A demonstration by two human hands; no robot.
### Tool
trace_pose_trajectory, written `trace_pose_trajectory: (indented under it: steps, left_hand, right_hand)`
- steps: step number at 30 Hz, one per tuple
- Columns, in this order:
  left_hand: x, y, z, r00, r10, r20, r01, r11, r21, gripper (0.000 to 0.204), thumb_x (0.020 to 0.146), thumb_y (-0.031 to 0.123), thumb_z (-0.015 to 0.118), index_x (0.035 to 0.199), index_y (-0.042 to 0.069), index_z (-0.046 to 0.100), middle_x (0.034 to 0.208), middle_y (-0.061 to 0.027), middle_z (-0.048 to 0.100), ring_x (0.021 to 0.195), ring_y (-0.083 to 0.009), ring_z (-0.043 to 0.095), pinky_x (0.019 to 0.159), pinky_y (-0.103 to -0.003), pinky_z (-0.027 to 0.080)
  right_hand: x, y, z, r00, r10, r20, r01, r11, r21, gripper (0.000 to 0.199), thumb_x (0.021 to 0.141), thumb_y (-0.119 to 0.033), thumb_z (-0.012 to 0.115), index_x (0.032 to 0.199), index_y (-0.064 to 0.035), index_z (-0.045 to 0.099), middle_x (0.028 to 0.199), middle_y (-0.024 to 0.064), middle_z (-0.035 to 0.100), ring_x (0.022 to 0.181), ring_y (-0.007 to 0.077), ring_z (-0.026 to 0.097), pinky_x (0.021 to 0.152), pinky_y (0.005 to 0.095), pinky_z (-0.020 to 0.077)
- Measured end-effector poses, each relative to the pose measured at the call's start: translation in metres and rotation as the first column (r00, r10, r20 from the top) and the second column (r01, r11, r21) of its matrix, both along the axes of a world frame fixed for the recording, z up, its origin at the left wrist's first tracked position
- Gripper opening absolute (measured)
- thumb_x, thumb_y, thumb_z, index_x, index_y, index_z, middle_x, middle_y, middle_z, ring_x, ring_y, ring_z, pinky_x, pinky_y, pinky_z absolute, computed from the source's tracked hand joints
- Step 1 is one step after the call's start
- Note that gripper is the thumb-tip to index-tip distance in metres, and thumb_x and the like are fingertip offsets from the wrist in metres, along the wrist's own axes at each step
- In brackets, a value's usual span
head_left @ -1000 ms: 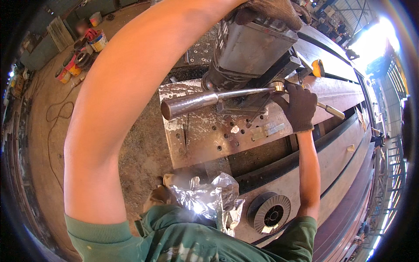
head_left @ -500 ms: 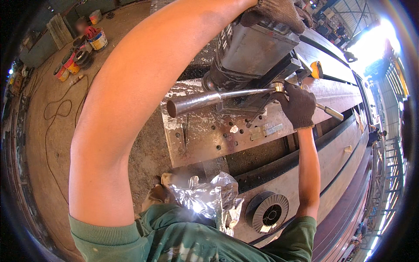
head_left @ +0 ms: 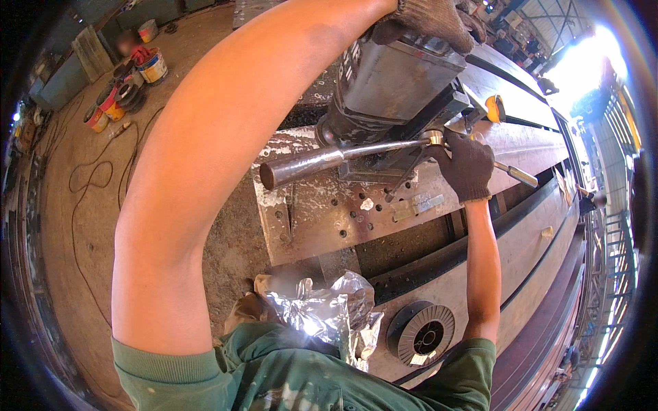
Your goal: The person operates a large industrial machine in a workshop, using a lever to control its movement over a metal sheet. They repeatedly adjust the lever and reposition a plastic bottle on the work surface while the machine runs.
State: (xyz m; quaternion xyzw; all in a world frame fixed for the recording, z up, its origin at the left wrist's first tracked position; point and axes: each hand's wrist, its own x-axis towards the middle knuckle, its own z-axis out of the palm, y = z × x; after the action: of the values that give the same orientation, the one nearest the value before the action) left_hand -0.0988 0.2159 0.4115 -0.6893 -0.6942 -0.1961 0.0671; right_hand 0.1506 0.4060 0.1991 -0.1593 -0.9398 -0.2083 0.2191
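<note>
My left hand (head_left: 435, 22), in a brown knitted glove, lies over the top of a grey boxy metal machine (head_left: 404, 79), its fingers curled at the far edge. What lies under the palm is hidden. In a dark glove, my right hand (head_left: 468, 166) is closed around a metal lever bar (head_left: 384, 146) beside its brass-coloured hub (head_left: 434, 138). The bar's thick tube end (head_left: 301, 168) points left, and a thinner end shows right of my hand. The machine stands on a drilled steel plate (head_left: 315, 229) with several holes.
A crumpled silver foil sheet (head_left: 322, 308) lies close to my body, with a wire spool (head_left: 426, 334) to its right. Long steel beams (head_left: 528, 257) run to the right. A yellow object (head_left: 495, 108) sits beyond the machine. Buckets (head_left: 152, 67) and a cable (head_left: 92, 175) are on the floor at left.
The view has shifted very slightly. Both hands keep their places, and the lever bar stays at nearly the same angle.
</note>
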Motion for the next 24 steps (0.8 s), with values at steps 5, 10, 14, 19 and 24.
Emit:
trace_pose_trajectory:
  steps: [5, 10, 14, 19, 24]
  left_hand:
    - [-0.005, 0.019, -0.013, 0.996, -0.078, -0.043, 0.080, 0.995, 0.057, 0.071, 0.080, 0.055, 0.066, 0.137, 0.012, 0.070, 0.143, -0.0208, 0.064, 0.127, -0.0324, 0.065, 0.109, -0.037, 0.051]
    - [-0.011, 0.016, -0.010, 0.991, -0.112, -0.074, 0.118, 0.990, 0.075, 0.068, 0.084, 0.055, 0.064, 0.137, 0.014, 0.070, 0.146, -0.0178, 0.063, 0.130, -0.0319, 0.063, 0.111, -0.037, 0.049]
    - [-0.011, 0.017, -0.010, 0.995, -0.034, -0.092, 0.040, 0.997, 0.069, 0.068, 0.084, 0.054, 0.064, 0.138, 0.013, 0.070, 0.145, -0.0179, 0.063, 0.130, -0.0325, 0.063, 0.111, -0.037, 0.048]
    - [-0.006, 0.020, -0.012, 0.997, -0.062, -0.048, 0.065, 0.996, 0.053, 0.068, 0.083, 0.053, 0.064, 0.137, 0.012, 0.070, 0.145, -0.0179, 0.064, 0.130, -0.0317, 0.064, 0.111, -0.037, 0.049]
    - [-0.004, 0.005, -0.003, 0.997, -0.080, -0.002, 0.080, 0.997, 0.008, 0.068, 0.082, 0.052, 0.065, 0.138, 0.013, 0.070, 0.144, -0.0163, 0.065, 0.127, -0.0308, 0.066, 0.109, -0.036, 0.050]
  right_hand:
    - [0.004, -0.005, 0.003, 0.999, -0.044, 0.003, 0.044, 0.999, -0.022, 0.039, 0.083, -0.053, 0.081, 0.101, -0.0183, 0.080, 0.083, 0.0078, 0.075, 0.072, 0.0294, 0.072, 0.069, 0.0436, 0.0527]
    - [0.000, -0.004, 0.002, 1.000, 0.005, -0.026, -0.005, 1.000, 0.008, 0.046, 0.086, -0.060, 0.076, 0.098, -0.0156, 0.078, 0.074, 0.0084, 0.072, 0.068, 0.0303, 0.070, 0.067, 0.0459, 0.0493]
    - [-0.003, -0.005, 0.004, 0.999, 0.025, -0.028, -0.025, 1.000, 0.012, 0.047, 0.085, -0.060, 0.077, 0.099, -0.0159, 0.077, 0.074, 0.0083, 0.072, 0.068, 0.0305, 0.071, 0.067, 0.0455, 0.0496]
    - [0.002, -0.006, 0.004, 0.998, -0.058, 0.017, 0.058, 0.998, -0.022, 0.040, 0.082, -0.052, 0.081, 0.104, -0.0192, 0.080, 0.085, 0.0079, 0.076, 0.075, 0.0302, 0.073, 0.070, 0.0451, 0.0530]
    - [0.002, -0.004, 0.003, 1.000, -0.013, -0.017, 0.013, 1.000, -0.003, 0.040, 0.082, -0.052, 0.081, 0.105, -0.0196, 0.080, 0.087, 0.0075, 0.076, 0.076, 0.0295, 0.073, 0.070, 0.0447, 0.0531]
